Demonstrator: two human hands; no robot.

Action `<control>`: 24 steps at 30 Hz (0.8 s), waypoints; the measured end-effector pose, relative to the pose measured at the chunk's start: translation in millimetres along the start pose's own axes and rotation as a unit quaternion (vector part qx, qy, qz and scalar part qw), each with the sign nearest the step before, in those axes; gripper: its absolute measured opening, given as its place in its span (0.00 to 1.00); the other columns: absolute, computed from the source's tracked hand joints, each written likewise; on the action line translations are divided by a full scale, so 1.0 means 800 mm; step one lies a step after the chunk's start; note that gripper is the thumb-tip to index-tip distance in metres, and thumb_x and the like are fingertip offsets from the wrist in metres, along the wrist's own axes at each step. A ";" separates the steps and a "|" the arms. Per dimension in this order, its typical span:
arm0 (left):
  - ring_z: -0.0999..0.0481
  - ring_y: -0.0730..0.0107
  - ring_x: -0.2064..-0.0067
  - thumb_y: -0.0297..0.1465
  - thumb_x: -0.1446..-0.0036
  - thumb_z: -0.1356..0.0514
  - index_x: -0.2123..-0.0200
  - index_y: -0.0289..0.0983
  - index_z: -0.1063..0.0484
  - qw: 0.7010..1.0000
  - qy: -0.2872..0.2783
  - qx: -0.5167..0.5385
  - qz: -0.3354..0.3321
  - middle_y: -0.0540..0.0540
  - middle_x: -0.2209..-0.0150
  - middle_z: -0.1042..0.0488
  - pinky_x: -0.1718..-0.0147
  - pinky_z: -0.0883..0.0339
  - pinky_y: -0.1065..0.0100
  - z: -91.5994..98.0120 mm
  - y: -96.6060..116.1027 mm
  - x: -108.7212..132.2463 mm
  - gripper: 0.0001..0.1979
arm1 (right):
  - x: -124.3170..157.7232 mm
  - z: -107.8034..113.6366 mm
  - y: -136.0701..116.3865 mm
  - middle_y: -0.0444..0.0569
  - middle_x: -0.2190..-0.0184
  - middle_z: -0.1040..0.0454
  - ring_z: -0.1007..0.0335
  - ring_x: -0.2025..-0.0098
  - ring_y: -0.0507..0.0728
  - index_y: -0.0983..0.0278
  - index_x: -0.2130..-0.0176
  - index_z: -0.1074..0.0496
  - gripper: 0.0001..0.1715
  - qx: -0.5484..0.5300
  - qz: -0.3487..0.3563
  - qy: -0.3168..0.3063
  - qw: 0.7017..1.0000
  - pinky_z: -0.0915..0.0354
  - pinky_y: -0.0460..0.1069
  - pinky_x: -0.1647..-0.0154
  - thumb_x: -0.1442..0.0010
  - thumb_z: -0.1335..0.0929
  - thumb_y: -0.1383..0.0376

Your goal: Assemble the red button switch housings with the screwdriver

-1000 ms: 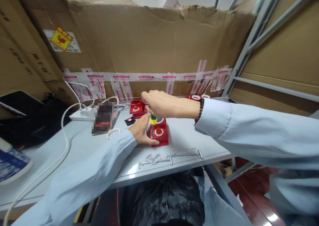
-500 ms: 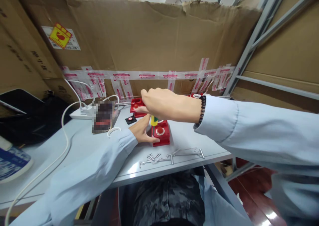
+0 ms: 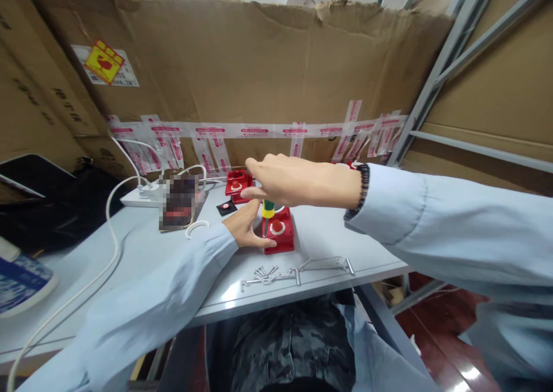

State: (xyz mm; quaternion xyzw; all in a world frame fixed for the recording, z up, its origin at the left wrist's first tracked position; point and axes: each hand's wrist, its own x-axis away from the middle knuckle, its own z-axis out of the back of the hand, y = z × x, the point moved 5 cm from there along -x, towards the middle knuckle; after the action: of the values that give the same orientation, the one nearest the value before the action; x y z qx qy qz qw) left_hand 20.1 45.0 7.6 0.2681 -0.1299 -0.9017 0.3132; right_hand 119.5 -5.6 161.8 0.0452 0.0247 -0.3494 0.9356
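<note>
The right hand [image 3: 287, 180] is closed in a fist round the top of a screwdriver [image 3: 268, 209], which stands nearly upright with its yellow-green handle showing under the fingers and its shaft going down into the left part of a red box [image 3: 283, 233]. The tip is hidden inside the box. The left hand [image 3: 245, 226] clasps the box's left side, thumb along the front edge and fingers up the side. A bead bracelet [image 3: 362, 190] sits on the right wrist. The box lies flat on the grey table [image 3: 328, 239], near its front edge, with a round white-ringed button on top. Just in front of it lie loose screws [image 3: 264, 273] and wire brackets [image 3: 324, 262]. Behind it, near the cardboard wall [image 3: 259, 64], stands a second box [image 3: 237, 183], and a small black piece [image 3: 225, 208] lies between the two. To the left are a white ring [image 3: 196, 229], a power strip [image 3: 140, 196] and a white cable [image 3: 113, 239].
</note>
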 end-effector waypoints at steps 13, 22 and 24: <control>0.37 0.42 0.40 0.51 0.56 0.34 0.39 0.34 0.44 1.000 0.005 -0.021 -0.010 0.34 0.41 0.36 0.42 0.43 0.47 0.000 0.006 0.001 0.46 | -0.006 0.002 -0.004 0.52 0.67 0.30 0.38 0.70 0.52 0.67 0.66 0.33 0.07 -0.033 0.028 0.021 0.999 0.48 0.48 0.72 0.39 0.37 0.64; 0.36 0.41 0.41 0.51 0.57 0.34 0.41 0.35 0.40 1.000 -0.004 -0.019 0.005 0.33 0.41 0.37 0.43 0.41 0.46 0.001 0.004 0.000 0.44 | -0.006 0.002 -0.001 0.52 0.68 0.31 0.37 0.68 0.54 0.68 0.64 0.32 0.08 -0.026 0.008 0.057 0.998 0.48 0.48 0.71 0.42 0.34 0.64; 0.36 0.40 0.42 0.52 0.57 0.34 0.42 0.35 0.40 1.000 -0.005 -0.018 0.009 0.33 0.42 0.36 0.44 0.41 0.45 0.002 0.005 0.000 0.44 | -0.006 0.001 -0.002 0.51 0.66 0.30 0.36 0.66 0.54 0.67 0.62 0.33 0.07 -0.041 0.025 0.046 0.998 0.47 0.48 0.71 0.44 0.34 0.70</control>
State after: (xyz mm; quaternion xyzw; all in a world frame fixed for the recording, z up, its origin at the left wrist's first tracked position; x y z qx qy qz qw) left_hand 21.2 42.0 10.2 0.2569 -0.1170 -0.9023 0.3257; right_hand 115.1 -4.0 162.6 0.0231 0.0805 -0.3219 0.9431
